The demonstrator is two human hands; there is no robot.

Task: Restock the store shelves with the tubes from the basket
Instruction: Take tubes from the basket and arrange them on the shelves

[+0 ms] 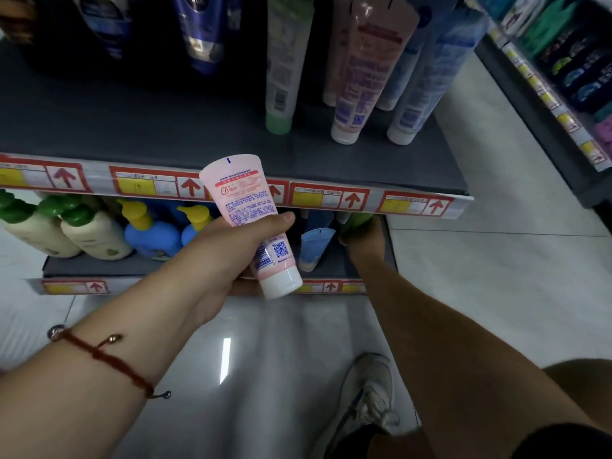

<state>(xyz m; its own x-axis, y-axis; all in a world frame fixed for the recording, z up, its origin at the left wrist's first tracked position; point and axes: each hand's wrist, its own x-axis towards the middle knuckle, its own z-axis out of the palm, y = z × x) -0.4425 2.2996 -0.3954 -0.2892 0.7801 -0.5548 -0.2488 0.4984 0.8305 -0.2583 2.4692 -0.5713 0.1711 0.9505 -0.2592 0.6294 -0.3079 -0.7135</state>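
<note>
Store shelf [231, 134] ahead. Left hand [228, 256] fingers wrap pink tube [251, 220] mid-body; feels light, soft, likely slippery. Right hand [364, 233] fingers on green tube [356, 221], grip unclear.

Pink tube [246, 207] with white cap and red-blue print. Grey shelf [132, 134] edged with red-and-yellow labels [145, 184]. Red bracelet [109, 359].

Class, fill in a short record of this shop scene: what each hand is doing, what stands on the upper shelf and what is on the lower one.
left hand: holds a pink tube, white cap down, in front of the shelf edge
right hand: reaches under the upper shelf at a green item; grip unclear
upper shelf: tubes standing on their caps, among them a green-capped tube
lower shelf: pump bottles, a blue tube
</note>
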